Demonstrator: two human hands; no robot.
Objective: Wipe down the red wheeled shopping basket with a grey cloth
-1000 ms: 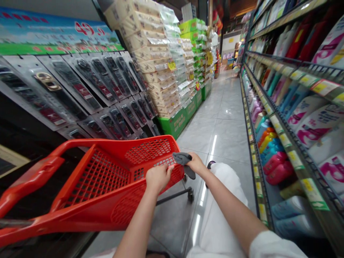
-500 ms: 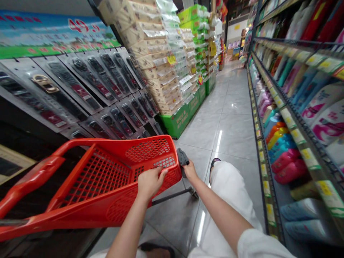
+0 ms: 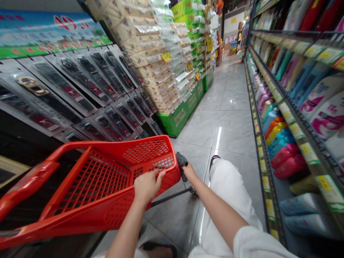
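Note:
A red plastic shopping cart (image 3: 113, 211) fills the lower left, its basket of open grid walls. My left hand (image 3: 147, 184) is closed over the near rim, the thumb lying along the top edge close to the corner. Against the outside of the cart's narrow end is a bunched dark grey cloth (image 3: 181, 162). My right hand (image 3: 190, 172) is shut on this cloth, with its fingers partly hidden behind it. A grey metal rail (image 3: 172, 196) of the frame runs out below the basket.
Packaged belts (image 3: 88, 79) hang on a rack at the left. Stacked tissue packs (image 3: 150, 53) stand on green bases (image 3: 174, 120). Shelves (image 3: 290, 118) of bottles line the right. A grey tiled aisle (image 3: 215, 118) runs ahead, my legs in white trousers (image 3: 231, 190) in it.
The view has turned slightly, so the shelves and racks sit a little further left. Both hands keep their places on the cart and the cloth; the cloth has shifted slightly.

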